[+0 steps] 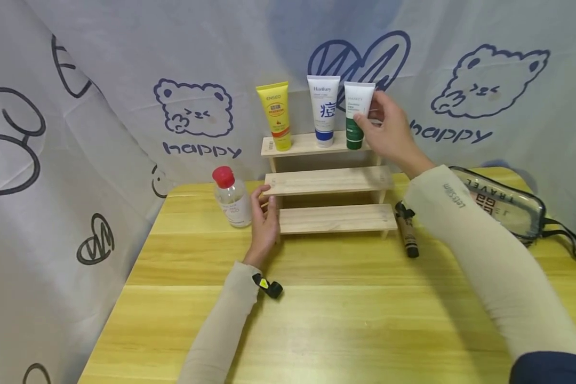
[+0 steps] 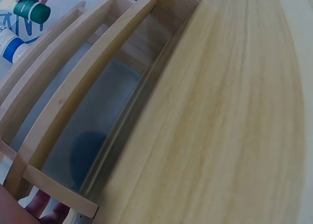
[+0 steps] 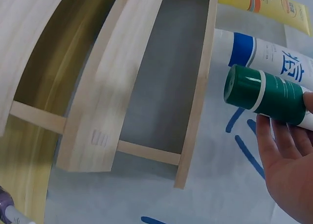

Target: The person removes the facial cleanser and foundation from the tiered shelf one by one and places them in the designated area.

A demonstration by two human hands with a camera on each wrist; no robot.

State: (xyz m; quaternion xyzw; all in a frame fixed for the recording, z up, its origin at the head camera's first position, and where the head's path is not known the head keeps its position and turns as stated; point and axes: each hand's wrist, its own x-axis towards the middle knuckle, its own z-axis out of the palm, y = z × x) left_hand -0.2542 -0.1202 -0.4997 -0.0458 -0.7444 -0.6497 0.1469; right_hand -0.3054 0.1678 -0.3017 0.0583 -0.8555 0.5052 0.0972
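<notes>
A white tube with a green cap end (image 1: pixel 354 130) is pinched upright between thumb and fingers of my right hand (image 1: pixel 389 128), over the right end of the top tier. In the right wrist view, a narrow gap shows between the green cap (image 3: pixel 244 87) and the tier's edge. A three-tier wooden stand (image 1: pixel 328 181) is gripped at its left side by my left hand (image 1: pixel 265 221), whose fingers (image 2: pixel 54 212) curl behind the side piece. On the top tier stand a yellow tube (image 1: pixel 276 117) and a white-and-blue tube (image 1: pixel 324 112).
Left of the stand is a clear bottle with a red cap (image 1: pixel 224 177). A brown tube with black ends (image 1: pixel 407 232) lies at the stand's right, before a clear travel pouch (image 1: pixel 509 208) with a black strap. A patterned curtain (image 1: pixel 278 32) hangs close behind.
</notes>
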